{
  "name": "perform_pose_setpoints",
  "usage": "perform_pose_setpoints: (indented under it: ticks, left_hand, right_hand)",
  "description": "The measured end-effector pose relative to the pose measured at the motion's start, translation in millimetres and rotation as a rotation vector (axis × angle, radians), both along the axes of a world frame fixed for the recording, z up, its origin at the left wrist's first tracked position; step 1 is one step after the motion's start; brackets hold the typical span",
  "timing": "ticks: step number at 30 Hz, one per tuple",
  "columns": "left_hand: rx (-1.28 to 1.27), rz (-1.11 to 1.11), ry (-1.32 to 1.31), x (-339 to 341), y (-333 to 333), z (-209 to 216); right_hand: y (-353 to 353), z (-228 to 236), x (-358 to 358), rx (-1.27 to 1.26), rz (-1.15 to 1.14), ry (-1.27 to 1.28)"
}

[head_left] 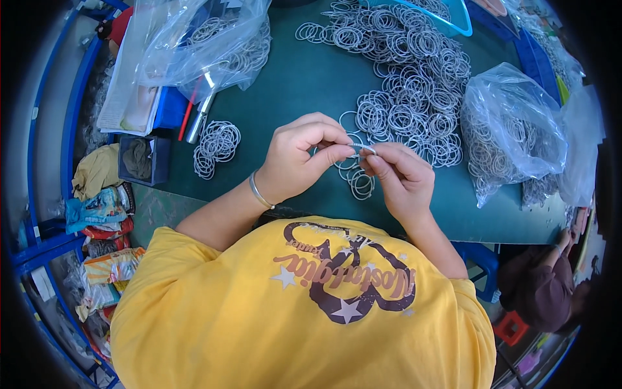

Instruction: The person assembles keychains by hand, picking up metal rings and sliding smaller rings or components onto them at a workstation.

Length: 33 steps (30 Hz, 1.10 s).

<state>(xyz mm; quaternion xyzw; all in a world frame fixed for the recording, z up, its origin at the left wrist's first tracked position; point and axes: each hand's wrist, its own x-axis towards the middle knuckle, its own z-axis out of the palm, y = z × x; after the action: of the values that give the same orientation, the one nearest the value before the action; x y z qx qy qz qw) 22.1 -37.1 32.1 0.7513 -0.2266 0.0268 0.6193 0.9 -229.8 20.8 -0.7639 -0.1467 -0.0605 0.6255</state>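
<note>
Over the near part of the green table [285,84], my left hand [299,154] and my right hand [400,176] meet, fingertips pinched on a thin grey ring [356,145] that looks like a coiled spring. The left thumb and forefinger grip one side of it, and the right ones grip the other. Several loose rings [360,184] lie just beneath the fingers, partly hidden by them. Beyond the hands, a big heap of similar grey rings [421,71] spreads toward the far edge. Left of my left hand rests a smaller pile of rings [217,146].
At right stands a clear plastic bag [508,133] full of rings; another bag [223,48] lies far left. A turquoise basket [461,23] sits behind the heap. A red pen [188,110] and metal tool [201,117] lie left. Another person [541,285] is at the right.
</note>
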Motion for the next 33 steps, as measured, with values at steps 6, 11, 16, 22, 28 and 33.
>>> perform_pose_setpoints:
  ticks: [6, 11, 16, 22, 28, 33]
  left_hand:
    - [0.098, 0.028, -0.197, 1, -1, 3]
    - [0.147, 0.028, -0.319, 1, -1, 1]
    - [0.049, 0.004, -0.292, -1, -3, 5]
    - [-0.039, -0.01, -0.139, -2, 1, 2]
    - [-0.069, 0.002, -0.077, -4, 0, 1]
    - [-0.011, 0.024, -0.221, -3, 1, 4]
  right_hand:
    - [-3, 2, 0, -0.1, -0.016, -0.07]
    - [-3, -2, -6, 0.209, 0.051, 0.202]
    - [-3, -5, -5, 0.464, 0.114, 0.275]
    - [-2, -4, -8, 0.436, 0.108, 0.234]
    - [3, -4, -10, 0.512, 0.098, 0.226]
    - [5, -6, -10, 0.522, 0.106, 0.22]
